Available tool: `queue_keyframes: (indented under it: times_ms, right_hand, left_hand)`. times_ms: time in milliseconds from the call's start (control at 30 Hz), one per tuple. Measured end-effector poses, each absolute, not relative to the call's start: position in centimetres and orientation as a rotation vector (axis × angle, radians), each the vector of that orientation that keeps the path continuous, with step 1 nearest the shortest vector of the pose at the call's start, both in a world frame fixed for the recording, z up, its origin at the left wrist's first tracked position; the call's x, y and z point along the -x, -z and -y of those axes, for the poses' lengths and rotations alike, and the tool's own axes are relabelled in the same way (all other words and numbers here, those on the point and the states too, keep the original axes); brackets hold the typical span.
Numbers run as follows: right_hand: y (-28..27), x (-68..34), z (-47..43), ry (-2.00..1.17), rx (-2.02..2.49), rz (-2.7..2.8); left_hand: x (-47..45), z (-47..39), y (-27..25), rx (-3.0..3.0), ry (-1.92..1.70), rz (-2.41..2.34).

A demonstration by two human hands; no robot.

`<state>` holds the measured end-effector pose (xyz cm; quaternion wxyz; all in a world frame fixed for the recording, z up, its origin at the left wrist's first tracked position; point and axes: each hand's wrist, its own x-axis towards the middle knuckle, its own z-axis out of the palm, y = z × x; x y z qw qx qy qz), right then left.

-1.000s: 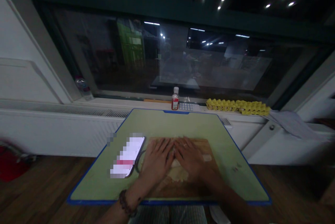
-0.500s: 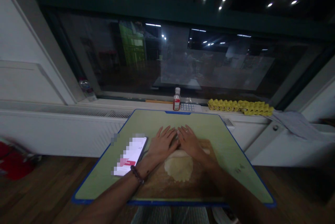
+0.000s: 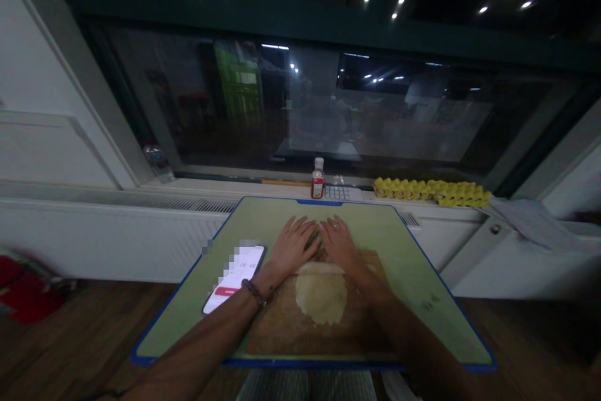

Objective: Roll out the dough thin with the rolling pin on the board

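A flat, pale round of dough (image 3: 322, 301) with an uneven edge lies on a wooden board (image 3: 277, 332). Across its far edge runs a rolling pin (image 3: 321, 268), its ends mostly hidden by my hands and wrists. My left hand (image 3: 295, 243) lies over the pin on the left, palm down, fingers stretched forward and apart. On the right, my right hand (image 3: 335, 243) rests over it the same way, a ring on one finger. The thumbs are close together. Neither hand wraps its fingers round the pin.
The board lies on a green table (image 3: 422, 319) with a blue rim. A lit phone (image 3: 237, 279) is beside my left forearm. On the windowsill behind stand a small red-labelled bottle (image 3: 317, 182), a yellow egg tray (image 3: 432, 191) and a clear bottle (image 3: 158, 162).
Both hands have slid slightly forward, away from me, with the rolling pin, and more of the dough's far part shows. The dough stays in place.
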<state>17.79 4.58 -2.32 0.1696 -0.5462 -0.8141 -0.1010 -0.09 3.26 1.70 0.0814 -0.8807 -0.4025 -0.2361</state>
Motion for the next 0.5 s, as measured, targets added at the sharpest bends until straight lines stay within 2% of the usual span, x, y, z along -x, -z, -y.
queue_keyframes:
  times_ms: [500]
  right_hand:
    - [3.7, -17.9, -6.7, 0.104, 1.647, 2.327]
  left_hand:
    - [0.4, -5.4, -0.4, 2.636, 0.649, 1.431]
